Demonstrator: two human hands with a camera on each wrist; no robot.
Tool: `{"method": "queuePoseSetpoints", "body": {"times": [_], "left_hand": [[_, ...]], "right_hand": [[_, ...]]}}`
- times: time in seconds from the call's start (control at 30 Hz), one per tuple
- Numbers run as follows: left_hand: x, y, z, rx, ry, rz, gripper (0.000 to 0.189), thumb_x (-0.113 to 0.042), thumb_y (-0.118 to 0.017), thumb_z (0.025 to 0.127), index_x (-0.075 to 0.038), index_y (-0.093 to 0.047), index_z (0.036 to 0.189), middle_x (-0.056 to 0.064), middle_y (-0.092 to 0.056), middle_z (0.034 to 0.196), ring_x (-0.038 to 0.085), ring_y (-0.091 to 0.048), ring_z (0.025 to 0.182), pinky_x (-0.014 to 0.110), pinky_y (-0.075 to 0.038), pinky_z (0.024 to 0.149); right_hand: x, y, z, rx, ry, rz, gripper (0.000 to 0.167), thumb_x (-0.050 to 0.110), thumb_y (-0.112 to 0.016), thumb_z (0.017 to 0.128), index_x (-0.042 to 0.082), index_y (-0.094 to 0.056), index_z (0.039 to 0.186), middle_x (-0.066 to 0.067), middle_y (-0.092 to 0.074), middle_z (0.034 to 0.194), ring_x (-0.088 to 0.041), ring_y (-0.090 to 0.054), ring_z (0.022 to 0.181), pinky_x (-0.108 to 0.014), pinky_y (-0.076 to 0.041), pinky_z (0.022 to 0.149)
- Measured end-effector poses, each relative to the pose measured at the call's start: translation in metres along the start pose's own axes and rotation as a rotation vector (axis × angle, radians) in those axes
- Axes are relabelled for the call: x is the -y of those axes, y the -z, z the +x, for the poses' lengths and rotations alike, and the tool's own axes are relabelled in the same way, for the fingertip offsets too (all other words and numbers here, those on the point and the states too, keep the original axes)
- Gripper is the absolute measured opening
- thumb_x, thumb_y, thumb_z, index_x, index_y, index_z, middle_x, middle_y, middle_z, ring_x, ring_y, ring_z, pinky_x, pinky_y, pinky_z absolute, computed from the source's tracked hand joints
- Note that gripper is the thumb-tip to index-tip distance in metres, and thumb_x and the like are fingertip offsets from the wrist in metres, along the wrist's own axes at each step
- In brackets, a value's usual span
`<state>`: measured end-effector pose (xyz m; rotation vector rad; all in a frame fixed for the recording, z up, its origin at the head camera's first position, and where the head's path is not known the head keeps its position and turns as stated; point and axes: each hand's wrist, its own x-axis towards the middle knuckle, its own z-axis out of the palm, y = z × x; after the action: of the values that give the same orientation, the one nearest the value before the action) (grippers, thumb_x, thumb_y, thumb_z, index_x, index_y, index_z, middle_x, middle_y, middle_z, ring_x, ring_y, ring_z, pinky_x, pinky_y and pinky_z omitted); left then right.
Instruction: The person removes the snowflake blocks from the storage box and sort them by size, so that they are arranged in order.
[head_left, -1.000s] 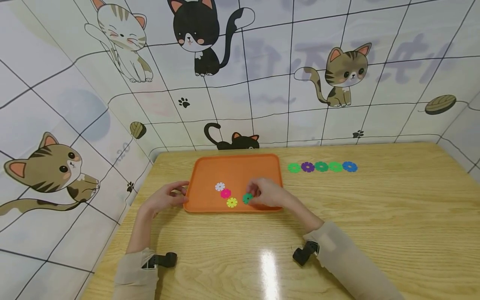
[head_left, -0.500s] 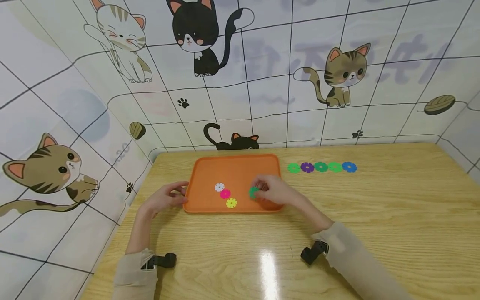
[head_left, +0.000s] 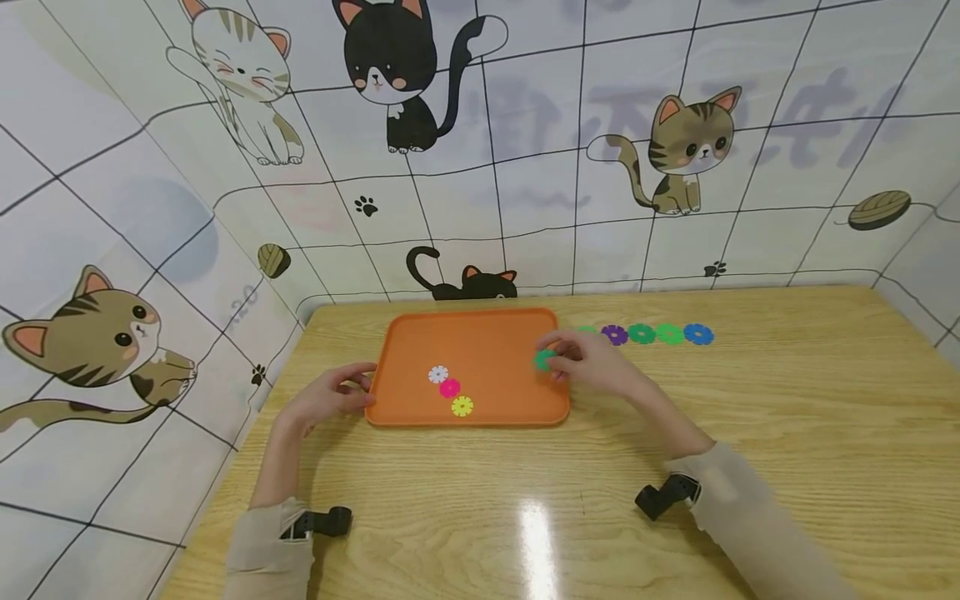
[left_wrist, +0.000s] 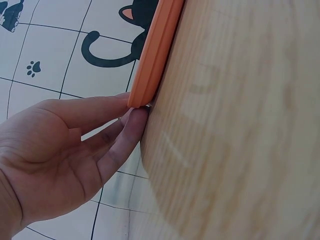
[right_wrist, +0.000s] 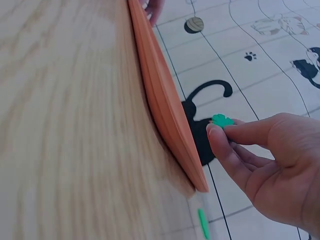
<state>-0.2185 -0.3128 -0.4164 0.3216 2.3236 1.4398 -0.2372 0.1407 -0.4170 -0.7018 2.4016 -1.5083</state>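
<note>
In the head view my right hand [head_left: 588, 362] is over the right edge of the orange tray [head_left: 420, 333]. Thumb and fingertips pinch a teal-green notched plastic disc [right_wrist: 221, 120], lifted off the tray in the right wrist view. My left hand [head_left: 330, 396] is at the tray's left edge; thumb and fingers hold its corner [left_wrist: 142, 97] in the left wrist view. Inside the tray lie a white disc [head_left: 438, 374], a pink disc [head_left: 450, 388] and a yellow disc [head_left: 462, 406], in a slanting line.
Right of the tray, several discs lie in a row on the wooden table [head_left: 787, 400]: a light-green disc partly behind my right hand, a purple disc [head_left: 614, 335], a teal disc [head_left: 642, 334], another light-green disc [head_left: 671, 334] and a blue disc [head_left: 699, 334]. A cat-patterned wall [head_left: 540, 208] stands behind.
My right hand has carried the teal-green disc up and rightward, from the tray's lower middle to its right edge. The left hand stays at the tray's left edge.
</note>
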Motion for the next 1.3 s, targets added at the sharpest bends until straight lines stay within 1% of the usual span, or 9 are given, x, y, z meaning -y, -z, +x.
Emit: {"method": "queuePoseSetpoints", "body": {"times": [0.17, 0.3, 0.47, 0.67, 0.8, 0.9, 1.07, 1.2, 1.3], "left_hand": [[0.002, 0.002, 0.0, 0.007, 0.0, -0.012, 0.064, 0.001, -0.065, 0.097, 0.012, -0.033, 0.151, 0.028, -0.05, 0.121, 0.025, -0.058, 0.101, 0.032, -0.056, 0.087], [0.003, 0.001, -0.001, 0.006, -0.001, 0.006, 0.064, 0.0, -0.065, 0.097, 0.011, -0.033, 0.151, 0.028, -0.051, 0.122, 0.024, -0.058, 0.102, 0.03, -0.056, 0.086], [0.003, -0.001, -0.002, -0.001, 0.008, 0.022, 0.064, -0.002, -0.065, 0.097, 0.01, -0.033, 0.151, 0.027, -0.051, 0.123, 0.026, -0.057, 0.103, 0.03, -0.056, 0.085], [0.003, -0.001, -0.003, -0.005, 0.005, 0.032, 0.063, -0.002, -0.065, 0.097, 0.011, -0.034, 0.151, 0.027, -0.05, 0.122, 0.027, -0.057, 0.103, 0.03, -0.056, 0.084], [0.004, -0.001, -0.003, -0.006, 0.008, 0.03, 0.063, -0.003, -0.065, 0.097, 0.011, -0.034, 0.151, 0.027, -0.051, 0.121, 0.023, -0.058, 0.101, 0.029, -0.056, 0.083], [0.004, -0.001, -0.002, -0.004, 0.008, 0.027, 0.064, -0.003, -0.065, 0.097, 0.011, -0.033, 0.151, 0.026, -0.05, 0.121, 0.021, -0.058, 0.1, 0.028, -0.056, 0.083], [0.003, -0.002, -0.001, 0.0, 0.009, 0.009, 0.064, -0.002, -0.065, 0.097, 0.011, -0.033, 0.151, 0.027, -0.05, 0.122, 0.022, -0.059, 0.101, 0.031, -0.056, 0.085], [0.001, -0.002, -0.001, 0.007, 0.0, 0.0, 0.064, -0.001, -0.064, 0.097, 0.012, -0.032, 0.151, 0.029, -0.05, 0.123, 0.025, -0.059, 0.102, 0.032, -0.056, 0.085], [-0.001, -0.002, -0.002, 0.008, -0.005, -0.002, 0.064, 0.001, -0.063, 0.097, 0.012, -0.031, 0.151, 0.03, -0.05, 0.123, 0.027, -0.059, 0.102, 0.031, -0.056, 0.084]], "right_hand": [[-0.009, 0.021, -0.01, -0.059, 0.019, 0.019, 0.029, 0.004, -0.062, 0.1, -0.006, -0.06, 0.128, -0.023, -0.066, 0.099, -0.04, -0.068, 0.086, -0.045, -0.059, 0.078], [-0.015, 0.037, -0.019, -0.124, -0.011, 0.021, 0.029, 0.002, -0.061, 0.1, -0.009, -0.057, 0.127, -0.023, -0.067, 0.1, -0.042, -0.068, 0.089, -0.044, -0.059, 0.078], [-0.015, 0.057, -0.032, -0.207, -0.058, 0.001, 0.026, 0.007, -0.063, 0.101, -0.01, -0.058, 0.12, -0.024, -0.067, 0.102, -0.037, -0.07, 0.09, -0.041, -0.059, 0.081], [-0.024, 0.079, -0.046, -0.281, -0.098, -0.064, 0.031, 0.017, -0.066, 0.1, -0.008, -0.058, 0.117, -0.02, -0.07, 0.102, -0.025, -0.073, 0.086, -0.034, -0.059, 0.08], [-0.033, 0.093, -0.055, -0.312, -0.108, -0.063, 0.031, 0.016, -0.064, 0.101, -0.01, -0.056, 0.115, -0.022, -0.07, 0.1, -0.025, -0.073, 0.085, -0.033, -0.059, 0.079], [-0.039, 0.104, -0.062, -0.331, -0.116, -0.068, 0.032, 0.017, -0.063, 0.102, -0.011, -0.055, 0.115, -0.022, -0.07, 0.098, -0.022, -0.073, 0.084, -0.031, -0.059, 0.078], [-0.048, 0.122, -0.076, -0.393, -0.124, -0.057, 0.034, 0.015, -0.062, 0.102, -0.014, -0.053, 0.118, -0.014, -0.072, 0.094, -0.011, -0.072, 0.079, -0.026, -0.059, 0.075], [-0.056, 0.136, -0.088, -0.44, -0.147, -0.068, 0.037, 0.016, -0.062, 0.102, -0.014, -0.052, 0.121, -0.005, -0.073, 0.089, -0.009, -0.072, 0.076, -0.024, -0.058, 0.072], [-0.063, 0.146, -0.097, -0.469, -0.184, -0.125, 0.039, 0.02, -0.061, 0.103, -0.013, -0.052, 0.122, -0.005, -0.073, 0.087, -0.01, -0.072, 0.074, -0.018, -0.056, 0.071]]}}
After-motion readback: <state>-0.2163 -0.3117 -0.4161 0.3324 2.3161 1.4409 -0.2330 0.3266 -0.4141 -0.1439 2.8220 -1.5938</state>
